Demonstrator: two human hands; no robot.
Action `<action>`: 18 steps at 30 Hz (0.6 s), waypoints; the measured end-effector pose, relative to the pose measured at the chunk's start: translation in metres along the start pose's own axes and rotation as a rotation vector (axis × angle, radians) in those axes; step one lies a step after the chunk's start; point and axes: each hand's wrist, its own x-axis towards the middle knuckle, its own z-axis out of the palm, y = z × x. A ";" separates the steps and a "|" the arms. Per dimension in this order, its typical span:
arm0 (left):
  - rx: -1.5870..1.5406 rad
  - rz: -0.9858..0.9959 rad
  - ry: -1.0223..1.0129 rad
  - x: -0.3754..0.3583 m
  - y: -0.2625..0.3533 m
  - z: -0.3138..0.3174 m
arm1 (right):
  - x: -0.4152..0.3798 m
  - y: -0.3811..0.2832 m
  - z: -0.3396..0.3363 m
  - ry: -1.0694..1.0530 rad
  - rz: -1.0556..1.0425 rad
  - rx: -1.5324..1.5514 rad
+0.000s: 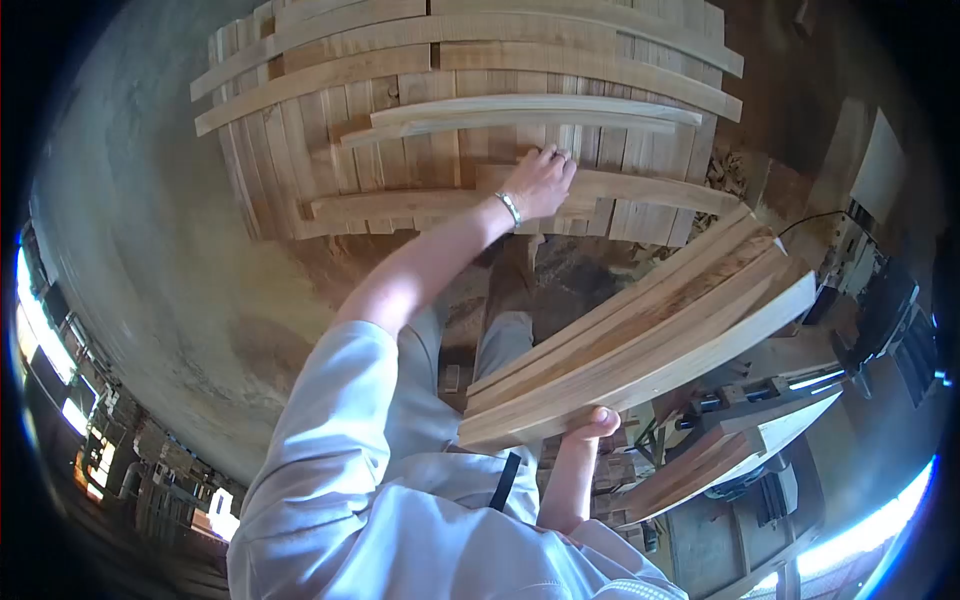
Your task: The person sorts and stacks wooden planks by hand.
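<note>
My left hand [543,182], with a bracelet at the wrist, reaches over the wide layer of pale wooden boards [430,160]. Its bent fingers are closed over the upper edge of a lower curved wooden strip [650,188]. My right hand [595,425] is below a bundle of long curved boards [640,350] and grips it from the outer side; the thumb shows, the other fingers are hidden. The bundle slants up to the right, its near end close to my waist.
More curved strips [530,27] lie across the boards higher up. Wood shavings [727,172] are at the right edge of the layer. Another bundle of boards [700,460] stands at lower right, near machinery [850,250]. A grey floor [150,200] extends at left.
</note>
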 end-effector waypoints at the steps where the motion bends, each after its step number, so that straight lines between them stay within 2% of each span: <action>1: 0.006 -0.001 0.009 -0.005 0.005 0.005 | 0.006 0.003 0.007 -0.013 -0.001 0.003; 2: 0.113 0.029 0.087 -0.012 0.010 0.017 | 0.008 0.001 0.006 -0.026 0.000 0.003; 3: 0.219 0.059 0.169 -0.015 0.015 0.022 | 0.006 -0.009 0.034 -0.036 -0.006 -0.003; 4: 0.128 -0.012 0.187 -0.013 0.020 0.011 | -0.003 -0.026 0.077 -0.016 -0.070 -0.067; 5: 0.121 -0.005 0.196 -0.012 0.020 0.011 | -0.010 -0.035 0.100 0.013 -0.139 -0.127; 7: 0.142 -0.050 0.236 -0.014 0.019 0.013 | -0.015 -0.034 0.093 0.016 -0.132 -0.142; 9: 0.179 -0.040 0.180 -0.017 0.019 0.013 | -0.017 -0.031 0.092 -0.005 -0.111 -0.162; 11: 0.221 0.017 0.097 -0.018 0.020 0.010 | -0.017 -0.028 0.098 0.196 -0.142 -0.188; 13: 0.156 -0.036 0.232 -0.017 0.021 0.015 | -0.009 -0.025 0.099 0.152 -0.174 -0.190; 15: 0.062 -0.170 0.143 -0.013 0.023 0.008 | -0.008 -0.024 0.097 0.090 -0.188 -0.152; 18: -0.038 -0.115 0.220 -0.027 -0.007 0.012 | 0.000 -0.030 0.083 0.005 -0.203 -0.108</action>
